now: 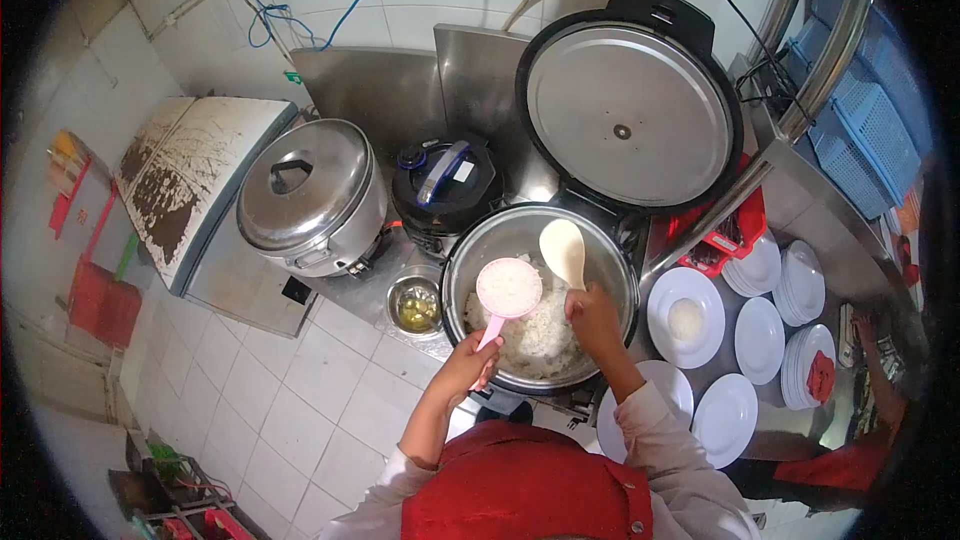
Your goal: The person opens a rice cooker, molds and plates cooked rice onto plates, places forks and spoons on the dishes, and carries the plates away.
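Observation:
My left hand (470, 362) is closed round the handle of a pink scoop (495, 324), whose round cup is filled level with white rice (510, 287). In my right hand (595, 318) is a cream rice paddle (563, 250), its blade pointing up and away from me. Both hands are over the large open rice cooker pot (612, 270), with loose cooked rice (545, 338) in its bottom. Behind the pot the cooker's round lid (625, 110) stands raised.
On the right counter, a white plate (657, 312) holds a rice mound, among other plates (758, 340) and stacks. To the left are a small metal bowl (413, 304), a black cooker (445, 190) and a lidded steel pot (310, 195). Another person's arm (878, 370) shows at far right.

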A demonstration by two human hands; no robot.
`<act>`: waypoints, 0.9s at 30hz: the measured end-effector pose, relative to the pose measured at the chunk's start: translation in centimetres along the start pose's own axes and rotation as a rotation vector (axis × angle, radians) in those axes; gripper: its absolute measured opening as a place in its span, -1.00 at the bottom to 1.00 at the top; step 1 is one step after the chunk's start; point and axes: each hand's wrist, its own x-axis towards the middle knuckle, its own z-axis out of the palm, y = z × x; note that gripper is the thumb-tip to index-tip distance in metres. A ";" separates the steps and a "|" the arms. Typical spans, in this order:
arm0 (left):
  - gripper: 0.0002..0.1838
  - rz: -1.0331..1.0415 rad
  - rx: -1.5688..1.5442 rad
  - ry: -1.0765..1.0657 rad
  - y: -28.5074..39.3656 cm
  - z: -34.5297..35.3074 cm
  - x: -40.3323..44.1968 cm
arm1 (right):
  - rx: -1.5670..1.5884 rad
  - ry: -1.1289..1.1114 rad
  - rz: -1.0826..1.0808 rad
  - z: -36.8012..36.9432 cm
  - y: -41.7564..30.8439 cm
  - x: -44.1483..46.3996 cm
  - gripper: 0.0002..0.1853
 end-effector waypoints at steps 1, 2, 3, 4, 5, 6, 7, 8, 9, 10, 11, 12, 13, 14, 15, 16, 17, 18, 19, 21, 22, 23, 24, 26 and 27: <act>-0.82 0.000 -0.023 -0.003 0.1 0.0 -0.2 | 0.000 -0.002 -0.001 0.6 0.7 -0.1 -0.73; -0.82 0.000 -0.024 -0.002 0.1 -0.1 -0.2 | -0.013 -0.022 -0.020 1.3 1.5 -0.3 -0.63; -0.82 -0.011 -0.041 -0.002 0.1 -0.2 -0.2 | -0.026 -0.043 -0.040 1.4 1.5 -0.4 -0.53; -0.82 -0.023 -0.058 -0.002 0.1 -0.3 -0.3 | -0.027 -0.043 -0.041 1.5 1.4 -0.5 -0.53; -0.82 -0.023 -0.059 0.000 0.0 -0.3 -0.3 | -0.093 -0.111 -0.034 1.5 1.3 -0.7 -0.46; -0.81 -0.018 -0.061 0.008 0.0 -0.2 -0.3 | -0.159 -0.178 -0.028 1.3 0.9 -0.9 -0.39; -0.81 -0.013 -0.063 0.016 -0.1 -0.1 -0.3 | -0.159 -0.178 -0.028 0.7 0.6 -0.9 -0.39; -0.81 -0.014 -0.064 0.016 -0.2 -0.1 -0.2 | -0.056 -0.173 -0.156 -0.2 0.3 -0.8 -0.39; -0.80 0.015 -0.053 0.030 -0.3 0.0 -0.2 | 0.047 -0.166 -0.284 -1.1 -0.1 -0.7 -0.39; -0.80 0.045 -0.043 0.043 -0.4 0.1 -0.2 | 0.046 -0.167 -0.283 -1.6 -0.4 -0.8 -0.39; -0.80 0.044 -0.045 0.043 -0.5 0.1 -0.1 | 0.015 -0.123 -0.188 -2.0 -0.8 -0.8 -0.39; -0.79 0.050 -0.035 0.073 -0.6 0.2 0.0 | -0.017 -0.080 -0.093 -2.5 -1.3 -1.1 -0.39; -0.79 0.056 -0.024 0.102 -0.7 0.2 0.1 | -0.005 -0.008 -0.019 -3.0 -2.2 -1.6 -0.50; -0.79 0.056 -0.023 0.100 -0.6 0.2 0.0 | -0.005 -0.006 -0.018 -2.6 -1.4 -1.6 -0.50; -0.79 0.057 -0.015 0.107 -0.5 0.3 -0.1 | -0.029 -0.026 -0.042 -2.4 -0.6 -1.4 -0.58; -0.79 0.057 -0.005 0.114 -0.4 0.4 -0.2 | -0.053 -0.045 -0.065 -2.3 0.0 -1.4 -0.64; -0.79 0.058 -0.004 0.112 -0.4 0.4 -0.1 | -0.053 -0.043 -0.064 -2.0 0.4 -1.4 -0.64; -0.79 0.059 -0.014 0.109 -0.4 0.4 -0.1 | -0.091 -0.067 0.053 -2.3 -0.7 -1.5 -0.69; -0.78 0.061 -0.024 0.107 -0.5 0.3 -0.1 | -0.129 -0.092 0.170 -2.4 -1.3 -1.6 -0.74; -0.78 0.063 -0.002 0.110 -0.7 0.3 0.1 | -0.127 -0.053 0.082 -2.3 -0.9 -2.3 -0.71; -0.77 0.065 0.018 0.114 -0.7 0.4 0.1 | -0.125 -0.016 -0.005 -2.3 -0.8 -2.6 -0.67; -0.77 0.063 0.019 0.114 -0.7 0.4 0.0 | -0.124 -0.017 -0.004 -2.2 -0.7 -2.5 -0.67; -0.78 0.065 0.029 0.105 -0.6 0.5 -0.1 | -0.064 -0.017 0.002 -2.2 -0.7 -2.3 -0.68; -0.78 0.066 0.039 0.094 -0.6 0.6 -0.2 | -0.003 -0.016 0.009 -2.0 -0.3 -1.9 -0.69; -0.78 0.057 0.061 0.102 -0.6 0.8 -0.2 | 0.013 0.020 0.005 -1.7 0.0 -1.6 -0.68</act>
